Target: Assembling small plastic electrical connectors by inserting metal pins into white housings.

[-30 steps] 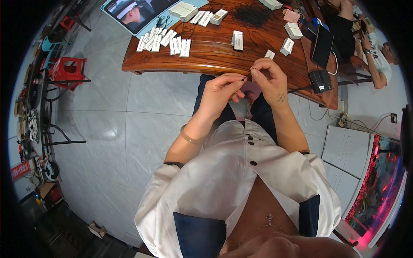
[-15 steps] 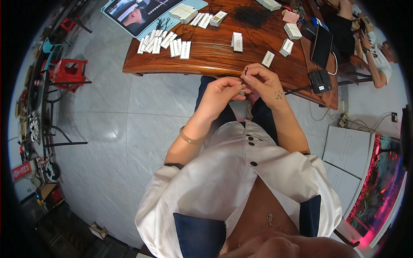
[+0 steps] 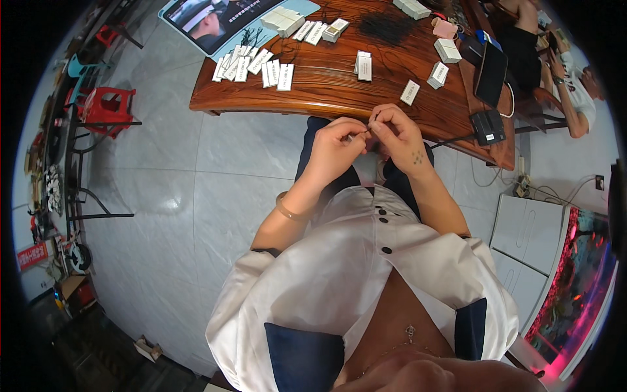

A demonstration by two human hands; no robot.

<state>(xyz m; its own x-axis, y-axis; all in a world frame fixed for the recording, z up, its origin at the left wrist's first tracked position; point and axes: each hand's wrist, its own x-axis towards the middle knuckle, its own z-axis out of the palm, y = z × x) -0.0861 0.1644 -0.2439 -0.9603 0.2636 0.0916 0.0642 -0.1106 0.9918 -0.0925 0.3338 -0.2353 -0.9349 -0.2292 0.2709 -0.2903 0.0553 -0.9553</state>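
Note:
My left hand [image 3: 335,150] and my right hand [image 3: 398,138] meet just off the table's near edge, fingertips almost touching. Both are closed in a pinch on a thin black cord [image 3: 368,129], a short dark bit of which shows between them. Most of the cord is hidden by my fingers, and whatever else lies in the left palm cannot be made out. Beyond my hands on the table, a single white tag [image 3: 409,92] lies flat. Farther off is a small stack of white tags [image 3: 364,66]. At the left, several corded tags [image 3: 241,68] overlap in a row.
The brown wooden table [image 3: 313,98] carries a heap of black cords [image 3: 385,27], tag stacks [image 3: 282,21], a screen [image 3: 219,23], a phone [image 3: 491,73] and a black box [image 3: 488,125]. A person [image 3: 575,91] sits at the right. A red stool [image 3: 108,111] stands left.
My right hand has come slightly lower, and the left fingers have curled closer round the cord. A small pale thing seen beneath the left fingers earlier is now hidden. The view has shifted a little.

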